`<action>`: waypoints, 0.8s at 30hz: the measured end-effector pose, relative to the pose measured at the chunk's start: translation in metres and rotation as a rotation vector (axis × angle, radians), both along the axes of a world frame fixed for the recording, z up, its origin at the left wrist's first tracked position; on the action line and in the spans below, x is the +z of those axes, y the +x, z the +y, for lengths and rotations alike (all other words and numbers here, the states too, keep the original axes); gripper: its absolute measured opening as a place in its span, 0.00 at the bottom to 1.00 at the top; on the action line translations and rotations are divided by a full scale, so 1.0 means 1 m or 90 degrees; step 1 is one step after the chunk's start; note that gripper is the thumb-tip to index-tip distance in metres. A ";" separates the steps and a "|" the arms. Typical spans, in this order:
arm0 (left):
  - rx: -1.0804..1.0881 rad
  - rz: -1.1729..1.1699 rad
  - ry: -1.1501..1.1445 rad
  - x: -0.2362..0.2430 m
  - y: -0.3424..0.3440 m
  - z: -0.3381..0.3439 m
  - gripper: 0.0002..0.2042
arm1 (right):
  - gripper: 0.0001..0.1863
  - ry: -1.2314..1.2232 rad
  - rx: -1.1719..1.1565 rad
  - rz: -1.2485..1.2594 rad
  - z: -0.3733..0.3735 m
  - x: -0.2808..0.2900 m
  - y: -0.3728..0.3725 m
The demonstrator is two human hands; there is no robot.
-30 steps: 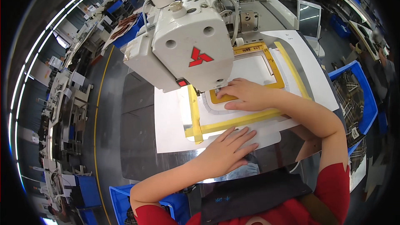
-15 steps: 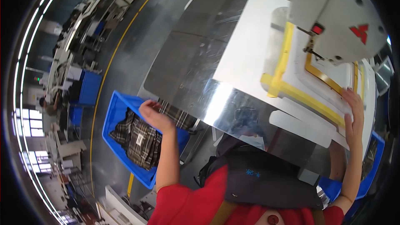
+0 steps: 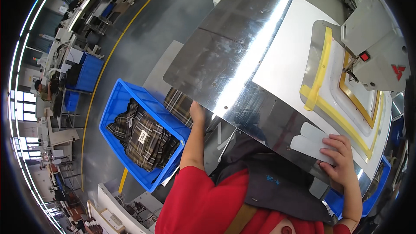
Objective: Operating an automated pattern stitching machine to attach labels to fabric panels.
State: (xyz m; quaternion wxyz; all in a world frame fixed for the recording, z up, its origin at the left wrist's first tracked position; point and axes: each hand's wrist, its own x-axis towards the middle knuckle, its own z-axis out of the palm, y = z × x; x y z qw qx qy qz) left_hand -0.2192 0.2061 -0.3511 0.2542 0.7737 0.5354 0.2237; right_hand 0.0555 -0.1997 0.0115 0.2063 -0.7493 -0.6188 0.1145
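Bright, cool light here, and what a fierce white streak of glare slashing across the polished metal tabletop (image 3: 208,56)! Plaid fabric (image 3: 177,104) just left of it reads dark yet sharp. Farther left, tube lights (image 3: 32,29) bow into glowing fisheye arcs, windows (image 3: 29,113) blaze white, workstations (image 3: 60,58) go soft. Black vignetting swallows every corner.

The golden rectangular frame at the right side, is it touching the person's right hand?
Apart. The head view shows a plain gap between the right hand and the golden rectangular frame, with a yellow tape strip between.
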 end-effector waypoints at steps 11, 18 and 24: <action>0.183 -0.176 0.003 0.000 -0.030 0.044 0.12 | 0.22 0.004 0.073 0.043 0.001 0.008 0.006; 0.259 -0.559 -0.048 0.195 -0.020 0.071 0.16 | 0.21 -0.007 0.115 0.016 0.000 0.010 0.014; -0.071 -0.514 -0.204 0.375 0.071 -0.020 0.09 | 0.21 0.045 0.147 0.021 0.000 -0.008 0.015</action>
